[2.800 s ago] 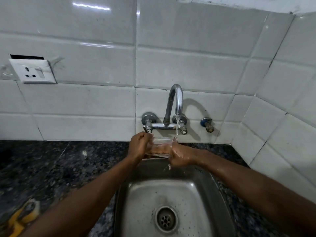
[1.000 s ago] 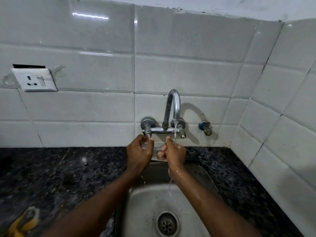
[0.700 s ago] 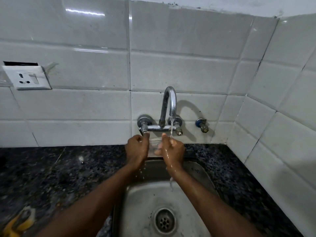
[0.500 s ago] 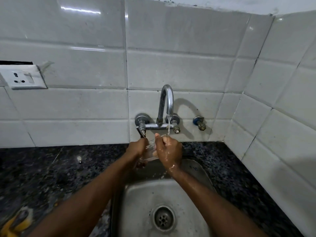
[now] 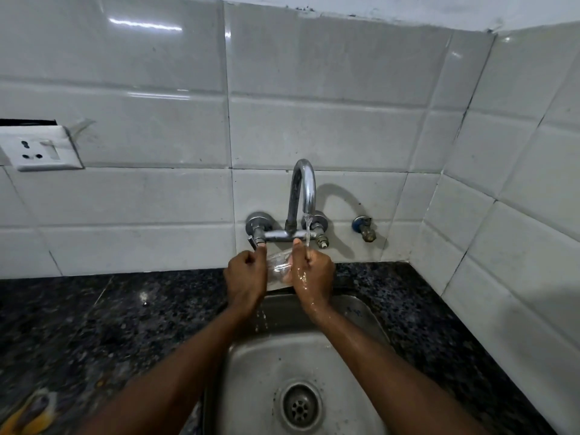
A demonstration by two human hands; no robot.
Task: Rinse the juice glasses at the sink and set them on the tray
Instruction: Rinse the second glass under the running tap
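Note:
A clear juice glass (image 5: 278,265) lies on its side between my two hands, over the back of the steel sink (image 5: 370,318). My left hand (image 5: 246,277) grips its left end. My right hand (image 5: 314,273) is wet and closes around its right end. Water runs from the chrome tap (image 5: 303,189) onto my right hand and the glass. Drops fall below my left hand into the basin. Most of the glass is hidden by my fingers. No tray is in view.
The drain (image 5: 300,405) sits in the basin's front middle. Dark speckled counter (image 5: 94,324) flanks the sink on both sides. A wall socket (image 5: 40,150) is at the left, a spare valve (image 5: 364,227) right of the tap, and something yellow (image 5: 28,416) at the bottom left.
Both hands have stayed under the tap, turning the glass between them. My left hand rose slightly and the view shifted a little.

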